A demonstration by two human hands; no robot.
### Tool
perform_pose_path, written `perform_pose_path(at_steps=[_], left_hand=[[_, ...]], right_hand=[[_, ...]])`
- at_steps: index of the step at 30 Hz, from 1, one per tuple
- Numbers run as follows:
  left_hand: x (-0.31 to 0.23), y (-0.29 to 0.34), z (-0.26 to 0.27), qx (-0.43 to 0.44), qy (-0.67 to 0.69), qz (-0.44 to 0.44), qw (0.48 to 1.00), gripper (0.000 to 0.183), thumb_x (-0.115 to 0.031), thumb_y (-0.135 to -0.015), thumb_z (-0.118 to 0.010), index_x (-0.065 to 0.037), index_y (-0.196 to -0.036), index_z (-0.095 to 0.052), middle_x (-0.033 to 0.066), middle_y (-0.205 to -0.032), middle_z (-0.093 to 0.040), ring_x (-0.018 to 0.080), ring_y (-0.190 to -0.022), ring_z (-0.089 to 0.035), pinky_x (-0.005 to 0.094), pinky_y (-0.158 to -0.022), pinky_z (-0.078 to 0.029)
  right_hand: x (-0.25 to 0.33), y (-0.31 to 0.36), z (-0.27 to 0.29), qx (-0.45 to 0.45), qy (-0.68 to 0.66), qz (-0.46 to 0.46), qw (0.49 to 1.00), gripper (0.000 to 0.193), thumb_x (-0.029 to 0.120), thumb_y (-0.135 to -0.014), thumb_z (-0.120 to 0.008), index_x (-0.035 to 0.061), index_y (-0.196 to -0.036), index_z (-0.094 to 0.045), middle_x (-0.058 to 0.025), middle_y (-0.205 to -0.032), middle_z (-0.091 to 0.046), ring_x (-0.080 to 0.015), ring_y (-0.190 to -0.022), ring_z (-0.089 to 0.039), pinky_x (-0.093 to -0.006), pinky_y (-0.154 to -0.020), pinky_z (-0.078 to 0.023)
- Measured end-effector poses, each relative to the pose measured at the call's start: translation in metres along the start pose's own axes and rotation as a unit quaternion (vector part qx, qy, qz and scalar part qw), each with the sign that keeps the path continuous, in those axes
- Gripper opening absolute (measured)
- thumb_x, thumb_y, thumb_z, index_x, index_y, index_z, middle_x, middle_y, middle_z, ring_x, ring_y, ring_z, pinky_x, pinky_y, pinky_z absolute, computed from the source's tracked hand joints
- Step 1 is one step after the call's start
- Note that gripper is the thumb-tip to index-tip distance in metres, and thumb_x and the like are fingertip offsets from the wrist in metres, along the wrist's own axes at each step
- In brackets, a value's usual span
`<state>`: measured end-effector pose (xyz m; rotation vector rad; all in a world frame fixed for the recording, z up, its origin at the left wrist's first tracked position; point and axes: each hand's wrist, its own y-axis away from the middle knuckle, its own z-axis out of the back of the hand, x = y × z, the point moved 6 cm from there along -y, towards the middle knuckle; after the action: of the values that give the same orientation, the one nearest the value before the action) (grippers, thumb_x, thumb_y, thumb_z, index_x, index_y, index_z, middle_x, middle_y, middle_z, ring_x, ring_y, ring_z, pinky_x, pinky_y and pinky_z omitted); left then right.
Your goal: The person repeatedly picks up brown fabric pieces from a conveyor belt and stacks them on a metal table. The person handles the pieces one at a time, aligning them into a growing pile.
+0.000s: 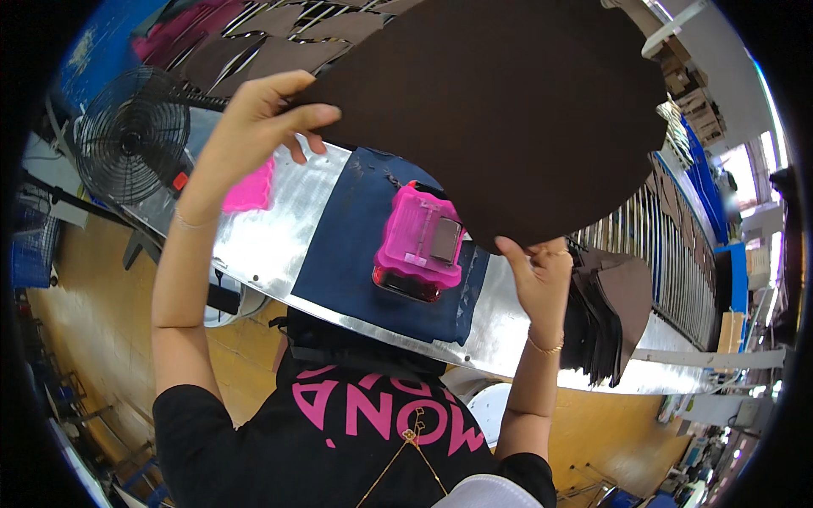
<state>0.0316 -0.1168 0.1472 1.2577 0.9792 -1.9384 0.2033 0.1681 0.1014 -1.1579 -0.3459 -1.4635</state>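
Metal table (pixel 258 245), left hand (pixel 267 114) and right hand (pixel 542 275) gripping brown sheet (pixel 508 118), pink-lettered black shirt (pixel 271 453)

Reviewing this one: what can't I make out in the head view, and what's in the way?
All in the head view:
Brown sheet: its far end is cut off by the upper picture edge.
Right hand: some fingers are hidden behind the sheet.
Blue cloth: its upper right part is covered by the sheet.
Pink piece at left: partly hidden by the left forearm.
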Motion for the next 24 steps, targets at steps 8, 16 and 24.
perform_pose_path(at_steps=[8,16,24], left_hand=[[0.007,0.029,0.051,-0.105,-0.077,0.010,0.991,0.016,-0.009,-0.087,-0.061,0.002,-0.099,-0.059,0.0038,-0.080,-0.063,0.0148,-0.070,-0.068,0.0198,-0.056,-0.051],[0.044,0.028,0.004,0.016,-0.082,0.086,0.993,0.010,-0.002,-0.084,-0.062,0.005,-0.090,-0.060,0.0056,-0.076,-0.062,0.0122,-0.061,-0.065,0.0205,-0.053,-0.049],[0.030,0.007,-0.092,0.134,-0.202,-0.157,0.957,0.011,0.000,-0.074,-0.067,-0.003,-0.084,-0.067,0.0068,-0.073,-0.056,0.0187,-0.061,-0.060,0.0275,-0.052,-0.045]], right_hand=[[0.009,-0.015,-0.049,0.075,0.067,0.083,0.991,0.010,0.009,-0.069,-0.074,0.0025,-0.077,-0.070,-0.0095,-0.080,-0.068,-0.0266,-0.075,-0.061,-0.0331,-0.070,-0.047],[-0.012,0.005,-0.014,0.071,0.175,0.137,0.972,0.012,0.008,-0.069,-0.075,0.0052,-0.079,-0.070,-0.0063,-0.075,-0.066,-0.0261,-0.069,-0.058,-0.0375,-0.073,-0.045],[-0.084,0.080,0.047,0.015,0.142,-0.015,0.990,0.011,0.004,-0.070,-0.067,0.0051,-0.081,-0.070,-0.0060,-0.067,-0.062,-0.0185,-0.060,-0.047,-0.0270,-0.062,-0.039]])
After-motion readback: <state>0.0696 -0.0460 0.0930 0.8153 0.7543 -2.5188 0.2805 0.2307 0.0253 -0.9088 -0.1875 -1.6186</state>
